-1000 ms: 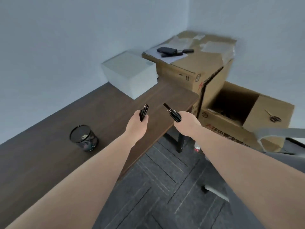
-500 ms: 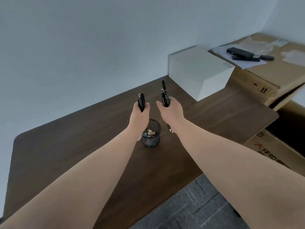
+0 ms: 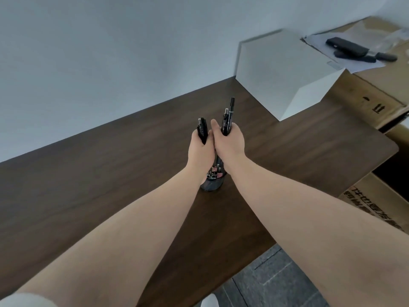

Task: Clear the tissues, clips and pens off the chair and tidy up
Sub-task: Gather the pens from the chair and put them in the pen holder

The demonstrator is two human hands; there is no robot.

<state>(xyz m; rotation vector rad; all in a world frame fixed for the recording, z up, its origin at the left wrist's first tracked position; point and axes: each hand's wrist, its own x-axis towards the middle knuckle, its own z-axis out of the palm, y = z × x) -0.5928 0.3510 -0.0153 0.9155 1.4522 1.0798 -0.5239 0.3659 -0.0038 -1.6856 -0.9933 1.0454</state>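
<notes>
My left hand is closed around a few black pens, their tops pointing up. My right hand grips another bunch of black pens, held upright. Both hands touch each other directly above a dark mesh pen cup on the brown desk. The cup holds binder clips, some pink, partly hidden by my wrists. The lower ends of the pens are hidden behind my hands. The chair is out of view.
A white box stands at the desk's far right corner. Behind it a cardboard box carries papers and a black device. Another printed carton sits on the floor to the right. Grey carpet tiles lie below the desk edge.
My view swung left from the boxes to the desk. Both hands carried their pens over the mesh cup and drew together until they touch, lowering toward its opening.
</notes>
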